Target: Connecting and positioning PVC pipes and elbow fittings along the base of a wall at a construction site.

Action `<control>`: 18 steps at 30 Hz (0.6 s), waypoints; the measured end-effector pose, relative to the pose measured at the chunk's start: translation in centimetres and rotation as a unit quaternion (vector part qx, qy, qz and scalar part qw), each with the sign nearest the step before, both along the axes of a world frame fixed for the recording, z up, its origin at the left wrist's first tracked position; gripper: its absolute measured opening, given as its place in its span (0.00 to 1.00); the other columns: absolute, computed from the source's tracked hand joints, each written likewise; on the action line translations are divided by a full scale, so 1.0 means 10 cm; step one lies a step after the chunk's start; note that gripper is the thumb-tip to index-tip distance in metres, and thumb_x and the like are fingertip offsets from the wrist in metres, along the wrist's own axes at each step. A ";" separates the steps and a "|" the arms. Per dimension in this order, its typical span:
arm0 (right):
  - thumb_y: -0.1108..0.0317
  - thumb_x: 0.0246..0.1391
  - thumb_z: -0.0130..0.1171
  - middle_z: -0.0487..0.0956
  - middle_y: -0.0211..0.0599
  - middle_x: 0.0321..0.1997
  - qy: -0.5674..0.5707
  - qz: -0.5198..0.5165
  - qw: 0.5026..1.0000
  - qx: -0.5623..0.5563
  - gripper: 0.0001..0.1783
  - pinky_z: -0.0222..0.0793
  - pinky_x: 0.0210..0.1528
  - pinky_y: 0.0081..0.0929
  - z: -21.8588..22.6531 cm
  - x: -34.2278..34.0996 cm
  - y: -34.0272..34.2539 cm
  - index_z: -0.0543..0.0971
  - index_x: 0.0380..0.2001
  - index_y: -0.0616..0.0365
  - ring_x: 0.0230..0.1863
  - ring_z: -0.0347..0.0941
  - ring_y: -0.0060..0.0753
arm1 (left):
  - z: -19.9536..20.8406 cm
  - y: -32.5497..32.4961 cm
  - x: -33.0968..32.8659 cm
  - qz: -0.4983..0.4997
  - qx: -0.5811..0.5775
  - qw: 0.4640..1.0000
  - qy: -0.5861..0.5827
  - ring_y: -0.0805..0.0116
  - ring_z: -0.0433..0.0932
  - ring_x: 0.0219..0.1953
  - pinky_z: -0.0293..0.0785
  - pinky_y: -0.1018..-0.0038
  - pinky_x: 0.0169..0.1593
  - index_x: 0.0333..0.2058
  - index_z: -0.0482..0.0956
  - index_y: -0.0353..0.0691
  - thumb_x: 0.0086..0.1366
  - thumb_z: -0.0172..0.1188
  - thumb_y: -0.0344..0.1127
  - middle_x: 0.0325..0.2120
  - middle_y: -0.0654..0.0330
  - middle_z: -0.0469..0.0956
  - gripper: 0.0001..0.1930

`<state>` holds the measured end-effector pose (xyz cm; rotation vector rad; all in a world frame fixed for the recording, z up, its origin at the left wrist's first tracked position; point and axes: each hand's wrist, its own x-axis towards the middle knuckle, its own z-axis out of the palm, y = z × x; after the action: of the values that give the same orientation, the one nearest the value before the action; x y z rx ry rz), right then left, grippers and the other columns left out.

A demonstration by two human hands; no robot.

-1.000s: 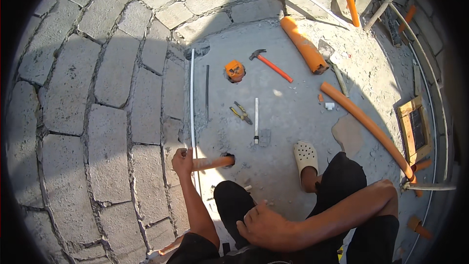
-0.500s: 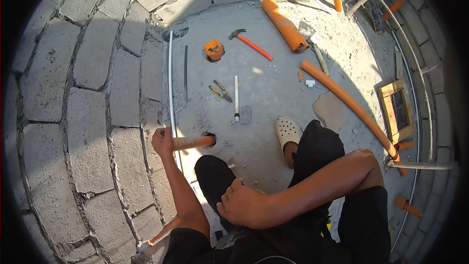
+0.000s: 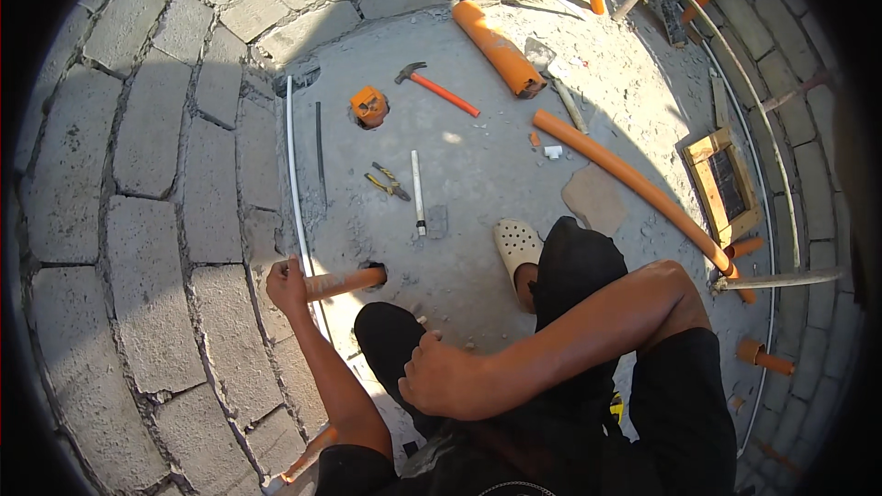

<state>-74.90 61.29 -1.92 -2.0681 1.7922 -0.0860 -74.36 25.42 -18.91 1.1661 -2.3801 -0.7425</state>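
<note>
My left hand (image 3: 287, 286), fingers closed, is at the upper end of an orange pipe (image 3: 342, 283) that rises at a slant from a hole in the concrete floor. A thin white pipe (image 3: 295, 165) runs along the block wall, passing close by that hand. My right hand (image 3: 445, 375) lies curled over my left knee (image 3: 386, 335); its palm is hidden, so whatever it may hold cannot be made out. Ahead on the floor are yellow-and-black pliers (image 3: 388, 183), a short white pipe (image 3: 418, 191) with a dark band near one end, and a claw hammer (image 3: 443, 93) with a red handle.
A rough block wall (image 3: 147, 285) stands at left. Orange plastic (image 3: 369, 107) fills another floor hole. A thick orange pipe (image 3: 496, 48), a long orange pipe (image 3: 634, 182), a white tee fitting (image 3: 552, 152) and a wooden frame (image 3: 706, 174) lie to the right, past my clog (image 3: 516, 246).
The whole view has shifted, with the floor items now further left. My left hand stays at the orange pipe's end, and my right hand remains on my knee.
</note>
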 end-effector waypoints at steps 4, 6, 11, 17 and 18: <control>0.58 0.49 0.62 0.79 0.45 0.33 -0.095 0.006 0.995 0.008 0.22 0.71 0.44 0.46 0.19 -0.29 -0.04 0.75 0.42 0.64 0.37 0.79 0.47 | -0.02 -0.01 0.01 0.005 0.010 1.000 0.024 0.67 0.75 0.21 0.71 0.68 0.31 0.25 0.81 0.34 0.59 0.64 0.48 0.17 0.58 0.78 0.19; 0.53 0.49 0.65 0.79 0.44 0.33 -0.139 -0.005 0.990 -0.005 0.27 0.72 0.43 0.44 0.40 -0.80 -0.02 0.74 0.45 0.62 0.39 0.79 0.48 | -0.02 0.01 0.00 0.006 0.007 1.000 0.021 0.67 0.75 0.20 0.71 0.68 0.31 0.25 0.81 0.34 0.59 0.64 0.48 0.16 0.58 0.78 0.19; 0.54 0.46 0.67 0.80 0.46 0.31 0.040 -0.257 0.965 -0.031 0.21 0.73 0.38 0.47 -0.11 -2.69 0.15 0.79 0.37 0.60 0.39 0.79 0.51 | 0.02 -0.03 0.14 -0.005 0.009 0.999 0.030 0.70 0.73 0.20 0.70 0.69 0.30 0.25 0.79 0.34 0.60 0.64 0.47 0.16 0.59 0.77 0.19; 0.61 0.40 0.71 0.81 0.44 0.42 0.053 -0.469 0.874 0.113 0.21 0.74 0.46 0.41 -2.48 -3.71 1.85 0.79 0.39 0.56 0.47 0.78 0.45 | 0.25 0.15 0.16 -0.009 0.038 0.998 0.042 0.76 0.71 0.22 0.67 0.75 0.28 0.26 0.77 0.32 0.64 0.63 0.43 0.18 0.62 0.75 0.17; 0.63 0.41 0.69 0.80 0.44 0.44 0.056 -0.488 0.865 0.106 0.20 0.73 0.48 0.42 -2.76 -3.67 2.04 0.79 0.40 0.55 0.49 0.77 0.45 | 0.26 0.08 0.22 -0.020 0.061 0.997 0.043 0.76 0.71 0.22 0.66 0.75 0.28 0.27 0.78 0.32 0.64 0.62 0.43 0.19 0.62 0.75 0.17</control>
<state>-111.60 81.65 -29.52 -0.8600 2.5979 -0.0416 -72.17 26.27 -16.35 1.1113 -2.3210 -0.9442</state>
